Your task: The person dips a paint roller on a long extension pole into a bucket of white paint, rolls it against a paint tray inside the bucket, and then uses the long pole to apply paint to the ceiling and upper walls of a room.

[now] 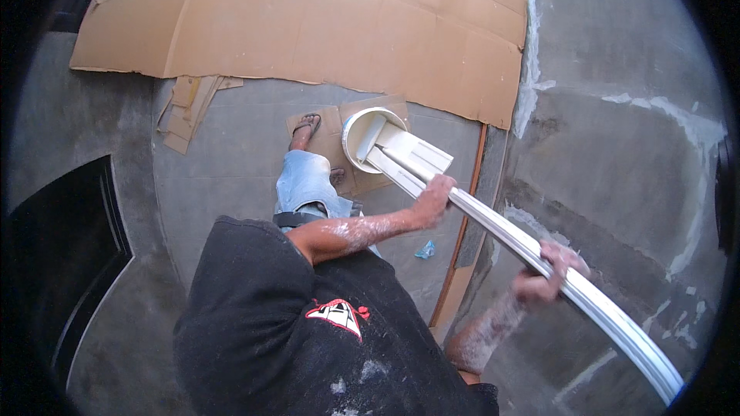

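A long white moulding strip [497, 226] slants from the bucket at the upper centre toward the lower right, and both my hands grip it. My left hand [435, 202] is closed around it nearer the bucket, and the forearm is smeared with white. Further along, my right hand [546, 273], also whitened, wraps around the same strip. The strip's far end reaches over the rim of a round white bucket [353, 141]. Shorter white profile pieces [420, 156] lean out of that bucket beside the strip. Exactly where the strip's tip ends is hard to make out.
Large cardboard sheets [308, 23] cover the floor ahead, with loose cardboard scraps [190, 112] at the left. My sandalled foot [307, 128] is beside the bucket. A grey wall [617, 185] with white patches rises at the right. Blue crumpled plastic [425, 249] lies on the floor.
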A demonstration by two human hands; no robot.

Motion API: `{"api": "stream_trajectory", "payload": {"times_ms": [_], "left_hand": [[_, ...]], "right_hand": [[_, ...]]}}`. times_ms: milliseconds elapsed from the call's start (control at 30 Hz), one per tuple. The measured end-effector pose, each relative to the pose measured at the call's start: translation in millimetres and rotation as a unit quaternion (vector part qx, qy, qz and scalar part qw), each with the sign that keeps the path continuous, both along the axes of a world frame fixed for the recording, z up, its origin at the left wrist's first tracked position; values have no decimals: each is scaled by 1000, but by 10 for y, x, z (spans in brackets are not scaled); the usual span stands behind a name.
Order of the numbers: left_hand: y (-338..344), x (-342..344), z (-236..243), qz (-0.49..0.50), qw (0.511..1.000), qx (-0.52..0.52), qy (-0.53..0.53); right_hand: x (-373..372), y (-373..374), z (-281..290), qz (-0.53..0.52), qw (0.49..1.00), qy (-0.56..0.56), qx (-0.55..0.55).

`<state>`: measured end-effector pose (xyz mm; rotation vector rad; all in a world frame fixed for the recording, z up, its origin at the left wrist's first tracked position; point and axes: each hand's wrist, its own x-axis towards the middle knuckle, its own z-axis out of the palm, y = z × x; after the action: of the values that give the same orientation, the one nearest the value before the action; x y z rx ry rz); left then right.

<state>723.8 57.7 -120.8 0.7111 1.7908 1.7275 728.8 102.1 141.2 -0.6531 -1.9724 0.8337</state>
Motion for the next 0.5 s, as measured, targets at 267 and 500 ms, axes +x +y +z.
{"api": "stream_trajectory", "payload": {"times_ms": [267,500], "left_hand": [[-111,-82,605,3,998,62,30],[-199,-180,-64,20,1000,2,19]], "right_hand": [[-136,-64,679,-26,998,-21,50],[-283,-159,-69,47,998,40,-18]]}}
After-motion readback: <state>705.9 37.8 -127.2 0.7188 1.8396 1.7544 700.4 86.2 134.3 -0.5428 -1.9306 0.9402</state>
